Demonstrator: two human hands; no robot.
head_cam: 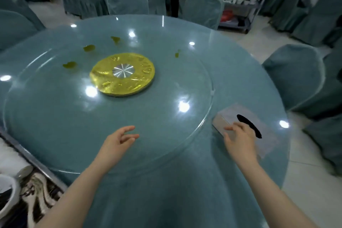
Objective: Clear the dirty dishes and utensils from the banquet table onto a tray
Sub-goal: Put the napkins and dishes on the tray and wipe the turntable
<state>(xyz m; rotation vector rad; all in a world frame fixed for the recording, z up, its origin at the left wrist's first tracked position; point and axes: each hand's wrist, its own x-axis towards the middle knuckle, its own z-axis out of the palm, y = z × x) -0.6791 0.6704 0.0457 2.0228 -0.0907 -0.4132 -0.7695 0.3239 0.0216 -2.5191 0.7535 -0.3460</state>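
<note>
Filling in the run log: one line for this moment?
left hand: open, over turntable | right hand: open, reaching tissue box | tray: lower left

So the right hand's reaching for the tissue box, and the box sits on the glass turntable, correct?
Not quite. The right hand is at the tissue box, but the head view shows the box on the tablecloth, just outside the turntable rim.

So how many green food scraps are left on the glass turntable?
4 scraps: one at the left, one further back, one at the far middle, one smaller at the right.
</note>
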